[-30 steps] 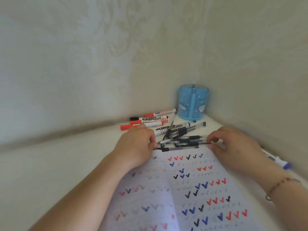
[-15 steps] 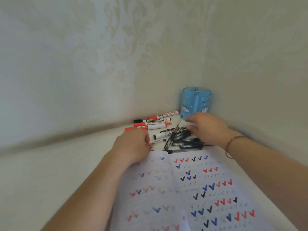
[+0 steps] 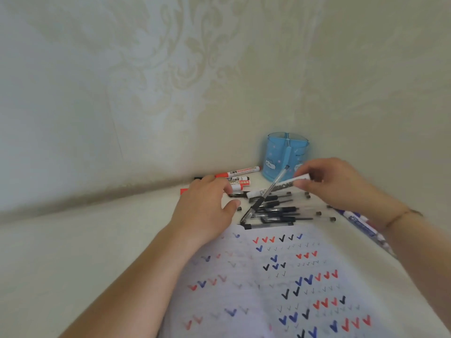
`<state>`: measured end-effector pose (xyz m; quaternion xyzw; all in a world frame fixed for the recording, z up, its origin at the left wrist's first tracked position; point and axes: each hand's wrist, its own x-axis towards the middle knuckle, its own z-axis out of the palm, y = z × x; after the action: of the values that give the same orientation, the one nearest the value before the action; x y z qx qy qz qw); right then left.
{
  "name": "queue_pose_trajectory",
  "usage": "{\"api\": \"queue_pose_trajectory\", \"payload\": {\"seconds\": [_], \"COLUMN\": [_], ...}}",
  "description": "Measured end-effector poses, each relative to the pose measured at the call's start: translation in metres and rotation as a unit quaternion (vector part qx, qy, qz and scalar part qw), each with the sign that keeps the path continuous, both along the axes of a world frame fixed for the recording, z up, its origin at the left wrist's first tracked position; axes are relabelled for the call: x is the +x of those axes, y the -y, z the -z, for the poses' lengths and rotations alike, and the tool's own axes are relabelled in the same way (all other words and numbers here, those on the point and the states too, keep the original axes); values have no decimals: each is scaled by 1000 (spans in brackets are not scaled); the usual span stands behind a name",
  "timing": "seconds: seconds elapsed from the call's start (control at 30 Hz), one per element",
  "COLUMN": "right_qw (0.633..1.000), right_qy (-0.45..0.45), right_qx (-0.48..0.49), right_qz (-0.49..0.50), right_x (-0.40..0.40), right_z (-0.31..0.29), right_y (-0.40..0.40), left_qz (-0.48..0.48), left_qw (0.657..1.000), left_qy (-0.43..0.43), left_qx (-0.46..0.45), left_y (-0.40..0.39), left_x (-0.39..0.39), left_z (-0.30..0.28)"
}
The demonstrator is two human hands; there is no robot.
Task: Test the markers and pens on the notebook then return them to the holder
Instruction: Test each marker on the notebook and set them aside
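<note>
An open notebook [image 3: 292, 276] covered in red, blue and black ticks lies in front of me. Beyond its top edge is a pile of black pens [image 3: 275, 212], one of them tilted upward. My right hand [image 3: 341, 184] pinches the end of a white marker with black lettering [image 3: 280, 186], which is raised off the pile. My left hand [image 3: 205, 206] hovers with its fingers over the red markers [image 3: 241, 172] and its thumb spread, holding nothing. The blue holder [image 3: 286, 154] stands in the corner, with nothing showing above its rim.
Blue markers [image 3: 361, 225] lie at the right, partly under my right forearm. Small loose caps [image 3: 239, 209] sit among the pens. Patterned walls meet right behind the holder. The pale surface stretches away to the left of the notebook.
My right hand has moved from the pile below the holder to the white marker's end and pinched it. My left hand has slid forward over the red markers, thumb spreading.
</note>
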<state>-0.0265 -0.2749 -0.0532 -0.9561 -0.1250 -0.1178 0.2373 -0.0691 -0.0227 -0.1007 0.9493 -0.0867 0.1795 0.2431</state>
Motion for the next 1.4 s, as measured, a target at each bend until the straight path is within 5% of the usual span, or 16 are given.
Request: {"api": "queue_pose_trajectory", "payload": {"seconds": [0.17, 0.27, 0.5, 0.63, 0.73, 0.93, 1.17, 1.3, 1.4], "right_qw": [942, 907, 828, 845, 886, 904, 911, 883, 827], "right_qy": [79, 106, 48, -39, -27, -59, 24, -9, -95], "right_qx": [320, 403, 547, 510, 445, 386, 315, 364, 458], "right_qz": [58, 61, -113, -156, -130, -173, -263, -295, -311], "right_x": [-64, -84, -108, -104, -104, -106, -114, -106, -106], "right_z": [-14, -12, 14, 23, 24, 23, 23, 16, -3], "right_y": [22, 11, -37, -37, -31, -22, -10, -3, 10], "left_qz": [72, 147, 265, 352, 365, 388, 462, 421, 361], "left_qw": [993, 983, 957, 927, 923, 915, 870, 888, 910], "left_qy": [22, 53, 84, 47, 3, -23, -67, -70, -73], "left_qx": [-86, -99, -86, -123, -117, -111, -160, -171, -193], "left_y": [18, 28, 48, 53, 55, 56, 52, 51, 42], "left_x": [-15, -28, -46, -51, -52, -52, -53, -50, -40], "left_z": [-7, -12, -17, -18, -17, -14, -12, -12, -7]}}
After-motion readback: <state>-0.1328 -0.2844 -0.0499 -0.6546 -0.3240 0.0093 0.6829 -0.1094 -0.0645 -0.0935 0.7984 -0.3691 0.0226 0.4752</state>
